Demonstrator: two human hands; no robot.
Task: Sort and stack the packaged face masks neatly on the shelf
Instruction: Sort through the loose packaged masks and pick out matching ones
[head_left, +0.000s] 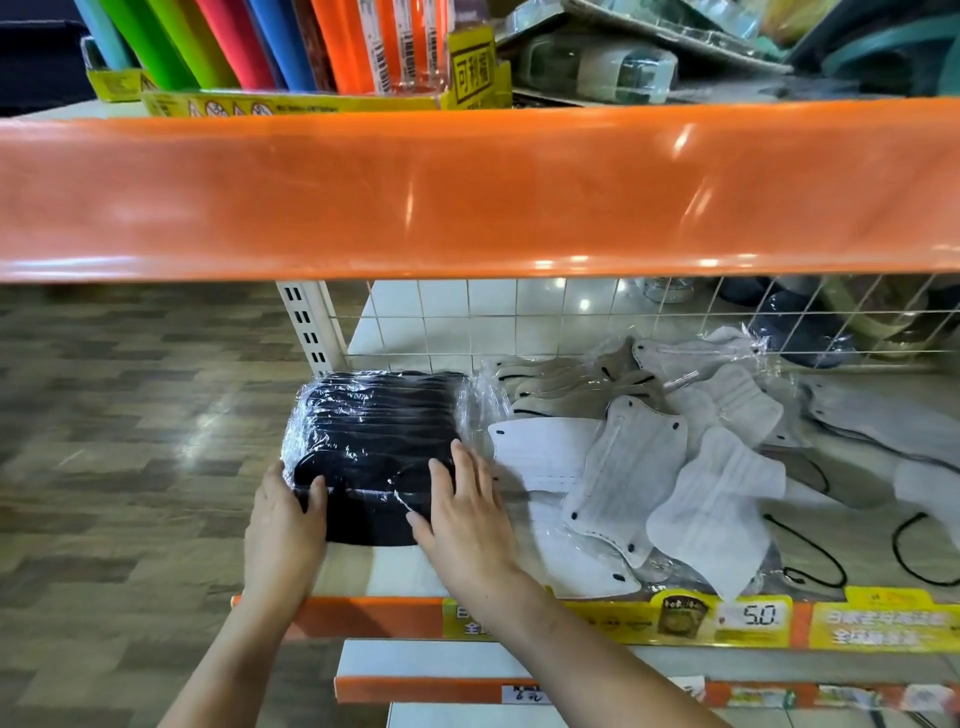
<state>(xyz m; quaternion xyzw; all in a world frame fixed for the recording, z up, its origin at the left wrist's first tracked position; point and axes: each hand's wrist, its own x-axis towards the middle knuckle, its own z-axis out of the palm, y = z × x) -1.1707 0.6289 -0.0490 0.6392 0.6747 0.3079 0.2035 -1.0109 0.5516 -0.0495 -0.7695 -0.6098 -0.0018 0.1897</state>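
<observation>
Black masks (376, 441), a wrapped stack in clear film, at the left end of the shelf (395, 574), close to the front edge and just beside the left upright (310, 327). Left hand (284, 525) against the stack's near left corner, fingers straight and together, thumb lying on the film; not curled round anything. Right hand (465, 514) flat on the stack's near right corner, fingers spread and straight, palm partly over the shelf surface beside it. Both forearms reaching in from below over the front edge.

White masks (670, 499) scattered loose across the middle and right of the shelf, overlapping one another at odd angles, some in clear film, several tilted or lying across neighbours. Nearest white pack touching or almost touching the black stack's right side; cannot tell which. Black ear loops (810, 551) trailing from the heap toward the front edge on the right. More grey-white masks piled toward the back, against the wire grid (519, 317).

Price strip (748, 618) along the shelf's front edge, yellow labels, one reading 5.0. Orange rail (467, 192) of the upper shelf across the whole view. Above it, coloured rolls (270, 41) standing in a yellow box at the left, packaged goods at the right. Wood-pattern floor (130, 415) beyond the shelf's left end.
</observation>
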